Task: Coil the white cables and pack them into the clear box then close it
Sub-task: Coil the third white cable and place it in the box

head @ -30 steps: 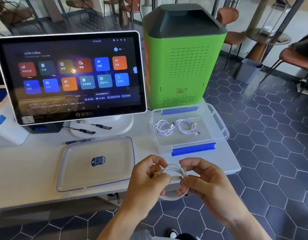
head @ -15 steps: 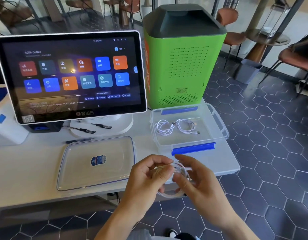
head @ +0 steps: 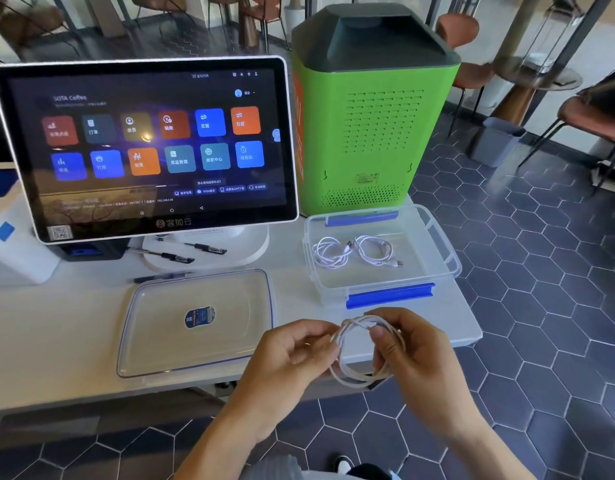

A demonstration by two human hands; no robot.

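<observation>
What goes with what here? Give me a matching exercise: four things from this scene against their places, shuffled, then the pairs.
Things:
1. lid
2. clear box
3. loose coil
4. packed cables

Places:
A. held between left hand and right hand
B. lying inside the box
C. flat on the table, left of the box
D. in front of the green machine, open

Pairs: 1-C, 2-D, 3-A, 4-B
</observation>
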